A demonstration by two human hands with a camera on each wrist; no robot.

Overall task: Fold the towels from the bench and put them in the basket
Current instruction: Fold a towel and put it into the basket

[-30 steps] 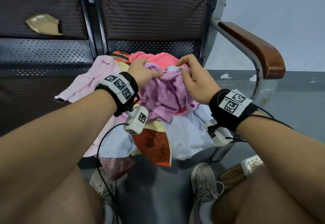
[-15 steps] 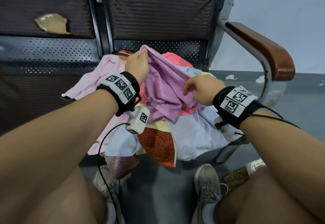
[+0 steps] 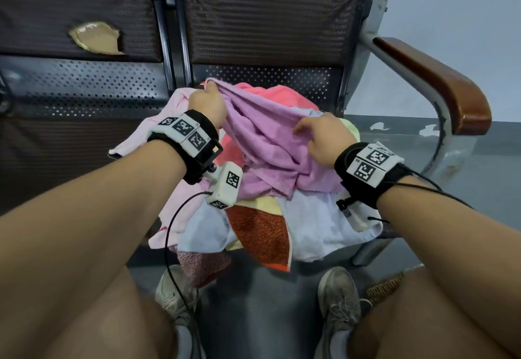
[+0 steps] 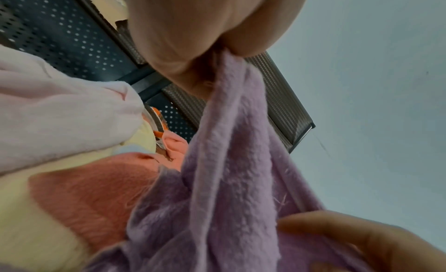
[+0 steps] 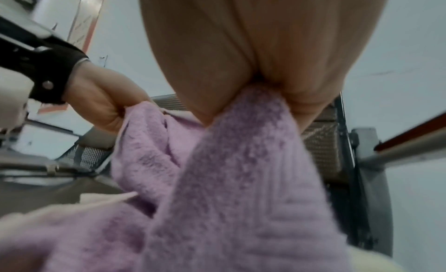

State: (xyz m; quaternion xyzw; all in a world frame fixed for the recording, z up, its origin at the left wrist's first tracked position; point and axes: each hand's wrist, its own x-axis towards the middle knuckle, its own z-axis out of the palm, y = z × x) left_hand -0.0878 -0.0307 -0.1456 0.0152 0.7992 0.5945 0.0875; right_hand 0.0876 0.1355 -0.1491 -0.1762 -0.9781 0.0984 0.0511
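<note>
A purple towel [image 3: 265, 136] lies on top of a heap of towels on the bench seat. My left hand [image 3: 210, 99] pinches one corner of it, lifted at the back left of the heap. My right hand [image 3: 318, 133] grips its edge further right and nearer to me. The left wrist view shows the left hand [image 4: 217, 47] pinching the purple towel [image 4: 231, 161]. In the right wrist view the right hand [image 5: 265, 81] clamps the purple towel [image 5: 241, 180]. Under it lie pale pink [image 3: 180, 105], coral [image 3: 270, 96], pale blue [image 3: 315, 217] and red-orange [image 3: 259, 232] towels.
The bench has dark perforated backrests [image 3: 265, 20] and a wooden armrest [image 3: 439, 85] to the right of the heap. The left backrest has a torn patch [image 3: 95, 37]. A woven basket rim [image 3: 383, 288] shows on the floor by my right shoe [image 3: 338, 299].
The two hands, close together on the bunched purple towel a second ago, have drawn apart. The left has lifted its corner up and back; the right has moved right, spreading the towel.
</note>
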